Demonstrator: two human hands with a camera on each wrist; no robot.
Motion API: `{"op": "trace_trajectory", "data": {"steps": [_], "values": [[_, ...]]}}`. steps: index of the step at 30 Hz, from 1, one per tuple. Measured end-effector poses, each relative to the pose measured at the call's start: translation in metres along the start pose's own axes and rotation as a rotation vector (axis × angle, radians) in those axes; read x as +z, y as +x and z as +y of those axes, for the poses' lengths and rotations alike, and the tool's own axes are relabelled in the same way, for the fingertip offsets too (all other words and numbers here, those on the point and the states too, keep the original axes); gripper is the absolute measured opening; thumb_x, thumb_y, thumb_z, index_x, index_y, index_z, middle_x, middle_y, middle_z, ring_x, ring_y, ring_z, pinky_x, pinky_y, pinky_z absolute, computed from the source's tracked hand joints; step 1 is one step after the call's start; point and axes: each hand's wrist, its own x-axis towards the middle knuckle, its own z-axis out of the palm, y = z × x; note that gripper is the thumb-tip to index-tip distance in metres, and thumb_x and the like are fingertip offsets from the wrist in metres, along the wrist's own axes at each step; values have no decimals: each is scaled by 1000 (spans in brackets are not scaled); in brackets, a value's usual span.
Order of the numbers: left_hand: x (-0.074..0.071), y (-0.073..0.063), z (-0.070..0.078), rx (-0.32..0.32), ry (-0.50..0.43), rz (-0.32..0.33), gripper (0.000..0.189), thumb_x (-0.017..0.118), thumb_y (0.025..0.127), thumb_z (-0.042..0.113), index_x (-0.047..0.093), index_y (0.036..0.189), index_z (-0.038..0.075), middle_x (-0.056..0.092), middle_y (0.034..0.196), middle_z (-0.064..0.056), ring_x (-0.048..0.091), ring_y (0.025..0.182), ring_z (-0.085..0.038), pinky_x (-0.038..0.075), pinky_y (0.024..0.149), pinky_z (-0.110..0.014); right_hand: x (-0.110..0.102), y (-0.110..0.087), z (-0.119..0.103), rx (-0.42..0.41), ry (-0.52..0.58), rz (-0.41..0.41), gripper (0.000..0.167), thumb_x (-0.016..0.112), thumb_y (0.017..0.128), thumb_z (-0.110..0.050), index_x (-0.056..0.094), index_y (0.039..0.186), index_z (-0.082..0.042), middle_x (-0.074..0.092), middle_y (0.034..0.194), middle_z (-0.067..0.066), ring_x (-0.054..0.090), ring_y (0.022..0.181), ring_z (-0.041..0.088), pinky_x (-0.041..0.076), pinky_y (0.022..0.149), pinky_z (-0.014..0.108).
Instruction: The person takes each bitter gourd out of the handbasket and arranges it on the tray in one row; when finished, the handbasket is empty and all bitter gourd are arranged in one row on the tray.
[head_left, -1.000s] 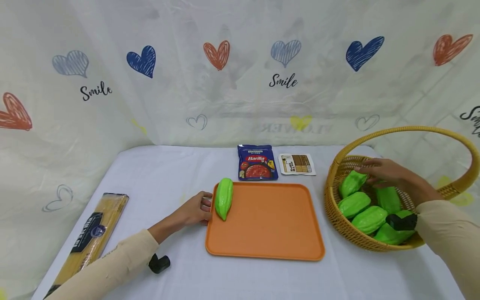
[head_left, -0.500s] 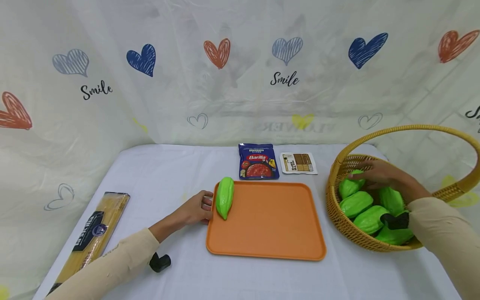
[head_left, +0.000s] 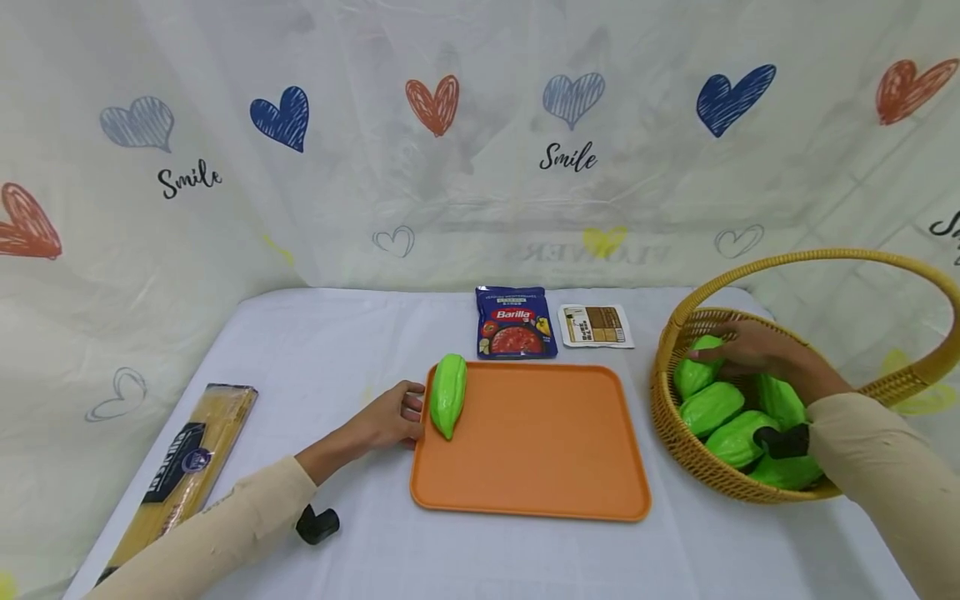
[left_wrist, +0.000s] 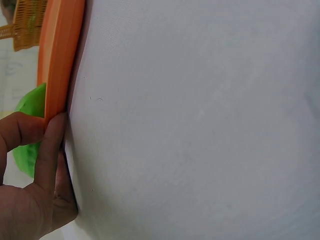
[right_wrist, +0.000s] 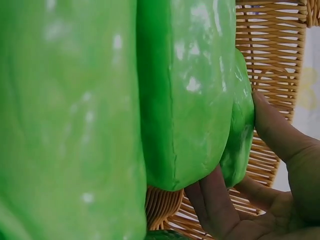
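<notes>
An orange tray lies on the table with one light-green, ribbed bitter melon along its left edge. My left hand is at the tray's left side; in the left wrist view its fingers pinch the rim. To the right, my right hand reaches into a wicker basket of several bitter melons. It grips the melon at the basket's back left. The right wrist view has the thumb on one side of this melon and fingers under its end; nearer melons hide part of it.
The basket's tall handle arches over the right forearm. Behind the tray lie a blue Barilla sauce pouch and a small white-and-brown packet. A pack of spaghetti lies at the table's left, beside the left sleeve.
My right hand has moved a little left and lower in the basket, closing round the back-left melon, which has shifted slightly. The left hand stays at the tray's rim.
</notes>
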Motion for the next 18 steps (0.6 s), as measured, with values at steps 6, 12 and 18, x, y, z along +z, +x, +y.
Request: {"op": "trace_trajectory", "data": {"steps": [6,12,18], "values": [[1,-1,-1,2,4,5,74,71,80,0,39,147,1,54,126,-16,59,108,-25,63,77,-34,1,-2,-5,-23,-29,32,99,65,93,-52,22,150,18,35,143,46,69,101,34,53,95,56],[1,0,-1,6,8,6,72,71,81,0,39,146,2,54,125,-15,59,106,-24,63,76,-33,-3,-5,-10,-23,-36,51,101,65,93,-53,19,152,14,39,137,47,60,112,47,46,99,65],[-1,1,-2,20,7,-11,72,70,82,1,38,147,0,52,126,-16,59,108,-25,63,77,-34,-9,-14,-14,10,-59,45,107,63,92,-57,13,153,15,21,146,50,44,124,60,40,102,72]]}}
